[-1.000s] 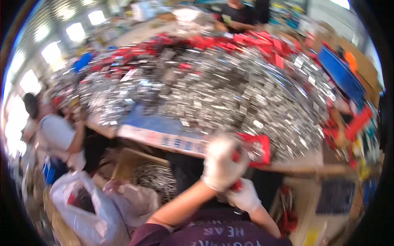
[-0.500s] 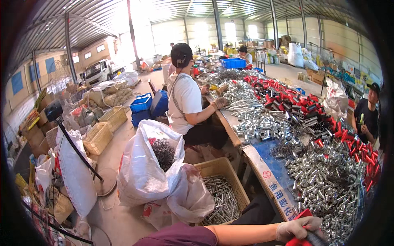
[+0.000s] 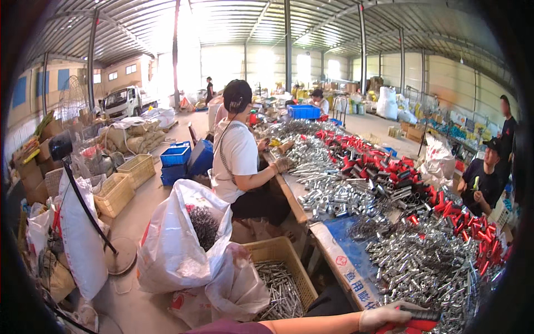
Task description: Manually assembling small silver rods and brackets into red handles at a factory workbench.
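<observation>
My left hand (image 3: 384,317), in a pale work glove, reaches in along the lower edge from a dark purple sleeve. Its fingers are closed around a red part with a black ribbed grip (image 3: 414,313); the lower frame edge cuts off some of it. Just beyond the hand, a large heap of shiny metal tube-like pieces (image 3: 409,256) covers the table, with dark wire springs (image 3: 364,228) mixed in. Red-and-black plastic parts (image 3: 473,228) line the heap's far right side. My right hand is out of view.
A yellow crate (image 3: 308,278) of metal rods stands beside the table, next to a white sack (image 3: 167,245) of dark springs. A seated co-worker (image 3: 236,150) in a white shirt handles pieces at the table. Two people (image 3: 481,183) are at the right.
The view has shifted, so the scene sits further left and more shows at the right. My left hand is lower in the frame, with the red-and-black part still held.
</observation>
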`<state>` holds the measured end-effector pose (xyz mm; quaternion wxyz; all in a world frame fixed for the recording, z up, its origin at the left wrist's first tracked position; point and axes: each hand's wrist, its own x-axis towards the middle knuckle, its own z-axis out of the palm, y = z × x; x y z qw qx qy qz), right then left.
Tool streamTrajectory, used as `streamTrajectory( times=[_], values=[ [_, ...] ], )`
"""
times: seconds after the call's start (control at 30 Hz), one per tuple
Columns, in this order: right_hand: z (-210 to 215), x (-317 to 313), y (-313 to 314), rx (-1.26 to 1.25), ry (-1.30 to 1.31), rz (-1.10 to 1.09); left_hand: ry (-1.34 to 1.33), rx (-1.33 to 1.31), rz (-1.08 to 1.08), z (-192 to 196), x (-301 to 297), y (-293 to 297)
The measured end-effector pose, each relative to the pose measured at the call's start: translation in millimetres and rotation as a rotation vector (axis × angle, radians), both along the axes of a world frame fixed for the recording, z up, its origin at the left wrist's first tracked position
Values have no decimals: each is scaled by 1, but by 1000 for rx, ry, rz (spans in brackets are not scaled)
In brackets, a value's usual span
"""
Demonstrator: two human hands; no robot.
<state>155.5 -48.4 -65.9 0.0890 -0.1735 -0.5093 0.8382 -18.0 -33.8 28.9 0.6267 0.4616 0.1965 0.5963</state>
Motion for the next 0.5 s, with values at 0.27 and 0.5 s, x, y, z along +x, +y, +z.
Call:
streamTrajectory(
  times=[0.27, 0.5],
  values=[
    [-30, 1, 22, 238, -219, -206, 28, 0, 79, -22, 4, 12],
    [-80, 3, 28, 588, -342, -220, 346, 181, 538, 7, 25, -11]
  ],
)
